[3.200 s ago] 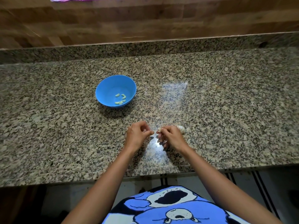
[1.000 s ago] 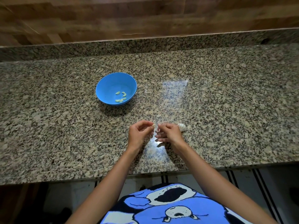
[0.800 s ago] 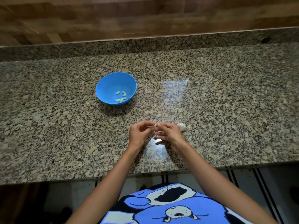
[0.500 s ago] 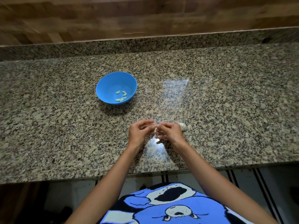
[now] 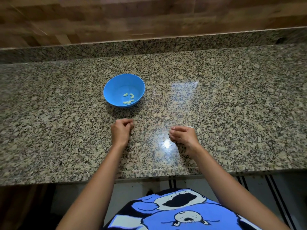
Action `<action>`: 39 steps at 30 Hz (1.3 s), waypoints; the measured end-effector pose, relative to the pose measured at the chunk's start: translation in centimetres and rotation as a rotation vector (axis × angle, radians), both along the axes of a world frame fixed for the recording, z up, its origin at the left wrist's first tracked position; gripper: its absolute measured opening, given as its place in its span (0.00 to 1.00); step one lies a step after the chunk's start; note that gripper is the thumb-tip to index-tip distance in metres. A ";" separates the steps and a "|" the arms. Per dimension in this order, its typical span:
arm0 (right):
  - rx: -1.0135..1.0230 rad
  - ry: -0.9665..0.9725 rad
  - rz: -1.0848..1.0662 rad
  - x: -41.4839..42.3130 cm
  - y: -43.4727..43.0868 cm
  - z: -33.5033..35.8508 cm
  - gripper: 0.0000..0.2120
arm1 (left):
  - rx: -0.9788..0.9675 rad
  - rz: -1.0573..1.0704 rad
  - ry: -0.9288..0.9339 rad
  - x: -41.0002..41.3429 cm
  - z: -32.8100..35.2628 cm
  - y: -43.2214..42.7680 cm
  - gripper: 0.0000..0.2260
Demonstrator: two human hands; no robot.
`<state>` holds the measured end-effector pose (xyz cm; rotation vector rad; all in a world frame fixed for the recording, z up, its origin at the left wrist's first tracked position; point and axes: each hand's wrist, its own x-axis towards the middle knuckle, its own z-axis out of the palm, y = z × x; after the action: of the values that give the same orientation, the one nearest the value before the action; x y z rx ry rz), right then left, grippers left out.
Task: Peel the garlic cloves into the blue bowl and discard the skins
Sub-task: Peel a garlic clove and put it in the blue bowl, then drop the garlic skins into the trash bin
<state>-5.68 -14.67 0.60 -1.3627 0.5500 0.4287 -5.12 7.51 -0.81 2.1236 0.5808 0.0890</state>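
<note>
Speckled granite desk (image 5: 232,105) carries the blue bowl (image 5: 109,90) of peeled cloves (image 5: 126,94) just beyond the curled left hand (image 5: 122,130), the right hand (image 5: 182,135) curled too, contents of both hidden; any clove dropped short could vanish against the speckle.

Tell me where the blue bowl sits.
In the head view, the blue bowl stands on the granite counter left of centre, just beyond the left hand, with peeled cloves inside.
</note>
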 end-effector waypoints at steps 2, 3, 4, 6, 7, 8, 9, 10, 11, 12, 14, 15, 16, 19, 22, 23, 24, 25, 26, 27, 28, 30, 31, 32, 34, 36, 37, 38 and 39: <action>0.005 0.010 -0.024 0.0 -0.1 0.0 0.07 | 0.103 -0.008 -0.086 -0.3 0.3 -0.6 0.10; 0.006 0.015 -0.034 0.0 -0.2 0.0 0.08 | 0.120 -0.053 -0.115 -0.3 0.4 -1.3 0.11; 0.001 0.018 -0.045 0.0 -0.2 0.0 0.08 | 0.126 -0.132 -0.119 -0.3 0.3 -2.2 0.11; -0.021 0.024 -0.069 -0.1 -0.4 -0.2 0.08 | 0.161 -0.307 -0.097 -0.1 -0.1 -4.2 0.12; -0.032 0.031 -0.081 -0.2 -0.5 -0.4 0.08 | 0.203 -0.361 -0.090 0.1 -0.5 -5.2 0.13; -0.039 0.041 -0.094 -0.2 -0.6 -0.5 0.08 | 0.253 -0.394 -0.082 0.3 -0.8 -6.0 0.13; -0.043 0.050 -0.104 -0.3 -0.7 -0.5 0.08 | 0.306 -0.419 -0.078 0.3 -1.2 -6.8 0.14; -0.043 0.057 -0.106 -0.3 -0.9 -0.6 0.08 | 0.355 -0.454 -0.081 0.1 -1.5 -7.5 0.14; -0.039 0.063 -0.103 -0.4 -1.0 -0.6 0.08 | 0.394 -0.504 -0.105 -0.4 -1.8 -8.1 0.13; -0.026 0.069 -0.104 -0.5 -1.1 -0.5 0.08 | 0.425 -0.569 -0.134 -1.0 -2.2 -8.7 0.11; 0.002 0.078 -0.126 -0.6 -1.2 -0.3 0.07 | 0.487 -0.707 -0.216 -2.6 -2.7 -9.5 0.10; 0.012 0.077 -0.138 -0.7 -1.2 -0.2 0.07 | 0.520 -0.769 -0.239 -3.4 -3.0 -9.6 0.11; 0.024 0.074 -0.144 -0.7 -1.2 -0.2 0.07 | 0.556 -0.822 -0.248 -4.0 -3.2 -9.5 0.14; 0.047 0.067 -0.125 -1.0 -0.9 0.1 0.07 | 0.623 -0.919 -0.321 -5.4 -3.3 -8.0 0.21; 0.031 0.072 -0.078 -1.4 -0.4 0.4 0.08 | 0.680 -0.969 -0.454 -6.1 -2.9 -6.2 0.14; 0.029 0.072 -0.066 -1.6 -0.1 0.4 0.08 | 0.705 -0.988 -0.492 -6.3 -3.0 -5.6 0.12; 0.029 0.075 -0.060 -1.7 0.1 0.4 0.09 | 0.718 -1.009 -0.507 -6.4 -3.1 -5.1 0.10; 0.034 0.084 -0.059 -1.9 0.4 0.3 0.09 | 0.729 -1.022 -0.520 -6.6 -3.4 -4.7 0.09; 0.044 0.096 -0.064 -2.0 0.6 0.3 0.09 | 0.741 -1.021 -0.519 -6.7 -3.3 -4.5 0.10; 0.055 0.108 -0.069 -2.2 0.8 0.2 0.10 | 0.771 -1.019 -0.518 -6.8 -3.5 -4.3 0.12; 0.057 0.115 -0.070 -2.3 1.0 0.1 0.10 | 0.799 -1.019 -0.495 -6.9 -3.5 -4.3 0.12; 0.052 0.121 -0.065 -2.6 1.6 -0.1 0.10 | 0.822 -1.004 -0.462 -7.0 -2.9 -4.4 0.09; 0.052 0.122 -0.067 -2.7 1.9 -0.3 0.10 | 0.834 -0.993 -0.431 -7.0 -2.9 -4.5 0.04; 0.050 0.121 -0.071 -3.0 2.3 -0.4 0.10 | 0.819 -0.970 -0.374 -7.0 -2.6 -4.6 0.04; 0.043 0.102 -0.071 -3.3 3.0 -0.6 0.09 | 0.776 -0.858 -0.164 -7.4 -1.8 -4.9 0.09; 0.030 0.078 -0.025 -3.6 3.8 -0.7 0.09 | 0.515 -0.553 0.055 -8.0 -0.1 -4.8 0.04; 0.028 0.067 0.012 -3.7 4.4 -0.7 0.09 | 0.193 -0.318 0.140 -8.1 0.7 -4.1 0.02; 0.028 0.057 0.061 -3.8 5.0 -0.5 0.09 | -0.204 -0.086 0.223 -8.1 1.4 -3.0 0.03; 0.031 0.049 0.121 -3.8 5.9 -0.2 0.09 | -0.599 0.109 0.257 -8.3 2.1 -1.6 0.03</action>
<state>-9.52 -8.78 0.38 -1.3626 0.5006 0.5677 -13.46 5.95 1.31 1.5281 0.7641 -0.2706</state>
